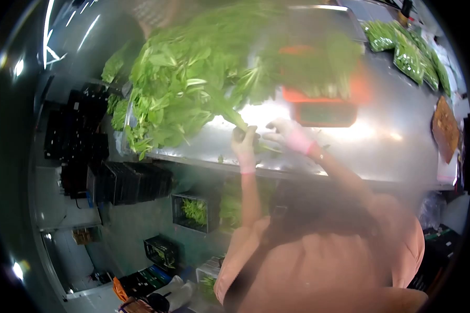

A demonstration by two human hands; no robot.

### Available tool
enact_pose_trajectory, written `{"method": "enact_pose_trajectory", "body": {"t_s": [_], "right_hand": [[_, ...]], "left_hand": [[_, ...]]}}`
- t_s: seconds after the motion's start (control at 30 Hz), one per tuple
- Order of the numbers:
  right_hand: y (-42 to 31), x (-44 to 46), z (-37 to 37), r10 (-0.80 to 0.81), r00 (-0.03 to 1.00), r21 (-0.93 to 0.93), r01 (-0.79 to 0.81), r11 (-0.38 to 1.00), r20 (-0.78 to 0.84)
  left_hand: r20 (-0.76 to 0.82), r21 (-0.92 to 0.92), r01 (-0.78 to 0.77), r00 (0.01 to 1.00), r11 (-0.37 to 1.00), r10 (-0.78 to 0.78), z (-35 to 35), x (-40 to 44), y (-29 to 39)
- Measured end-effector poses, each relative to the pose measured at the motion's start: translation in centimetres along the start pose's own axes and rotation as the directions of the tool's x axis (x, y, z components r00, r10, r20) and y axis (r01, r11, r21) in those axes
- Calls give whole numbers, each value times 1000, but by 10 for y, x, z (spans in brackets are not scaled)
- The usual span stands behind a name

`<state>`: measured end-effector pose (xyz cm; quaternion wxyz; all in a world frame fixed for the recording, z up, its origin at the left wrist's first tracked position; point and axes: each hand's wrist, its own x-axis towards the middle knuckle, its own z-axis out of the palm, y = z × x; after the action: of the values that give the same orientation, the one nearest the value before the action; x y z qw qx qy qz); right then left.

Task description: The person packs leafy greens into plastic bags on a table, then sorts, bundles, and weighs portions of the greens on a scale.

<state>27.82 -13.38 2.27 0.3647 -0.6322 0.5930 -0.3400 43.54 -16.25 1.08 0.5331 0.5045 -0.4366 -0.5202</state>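
My left hand (244, 145), in a white glove with a pink cuff, is closed round the stem end of a leafy green (228, 111). Its leaves point up and left toward a large heap of leafy greens (177, 78) on the metal table. Just to the right, my right hand (290, 134), gloved the same way, is held with its fingers apart and nothing visible in them. It points at the left hand without touching it. Beyond the right hand stands an orange tray (297, 96) with bunched greens (324, 68) on it, all blurred.
The metal table's (386, 156) front edge runs close to my body. Bagged greens (410, 52) lie at the far right, near a brown piece (445, 128). Black crates (125, 182) are stacked on the floor to the left, and another crate (208, 214) holds greens.
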Motion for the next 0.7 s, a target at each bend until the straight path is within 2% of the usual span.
{"method": "enact_pose_trajectory", "body": {"t_s": [0.03, 0.1, 0.17, 0.2, 0.27, 0.37, 0.4, 0.5, 0.57, 0.6, 0.63, 0.67, 0.7], "right_hand": [[-1, 2, -3, 15, 1000, 1, -15, 1000, -18], [2, 2, -9, -115, 982, 106, 132, 986, -153], [4, -3, -10, -156, 965, 74, 175, 982, -213], [7, -6, -11, -152, 956, 27, 164, 986, -249], [14, -16, -18, -97, 955, 49, 115, 992, -281], [19, -25, -29, -106, 935, 94, 146, 985, -339], [16, -28, -35, -110, 923, 93, 154, 984, -369], [18, -28, -53, -126, 862, 116, 208, 971, -491], [15, -29, -76, 65, 893, 374, 119, 920, -445], [18, -28, -86, 9, 837, 310, 193, 931, -547], [20, -26, -103, -156, 737, -97, 122, 988, -658], [18, -27, -115, -148, 684, -67, 144, 987, -714], [27, -24, -126, -273, 671, -270, 112, 956, -689]], "left_hand": [[26, 23, -15, 1000, 1000, 15, 8, -3, -4], [90, 48, -18, 996, 999, 14, 23, -7, -14], [149, 14, -72, 986, 997, 69, 36, -15, -28], [137, 72, -108, 986, 992, 98, 44, -21, -30], [141, 241, -219, 972, 945, 190, 57, -30, -33], [203, 513, -428, 903, 744, 379, 69, -34, -46], [227, 511, -444, 896, 736, 382, 77, -40, -33], [334, 328, -395, 898, 858, 286, 92, -39, -14], [418, 99, -291, 880, 952, 226, 101, -34, -2], [427, 91, -242, 886, 966, 182, 97, -28, -3], [392, 55, -211, 904, 976, 173, 94, -24, -2], [334, 58, -173, 931, 983, 144, 90, -20, -2], [276, 60, -135, 954, 989, 114, 84, -16, -3]]}}
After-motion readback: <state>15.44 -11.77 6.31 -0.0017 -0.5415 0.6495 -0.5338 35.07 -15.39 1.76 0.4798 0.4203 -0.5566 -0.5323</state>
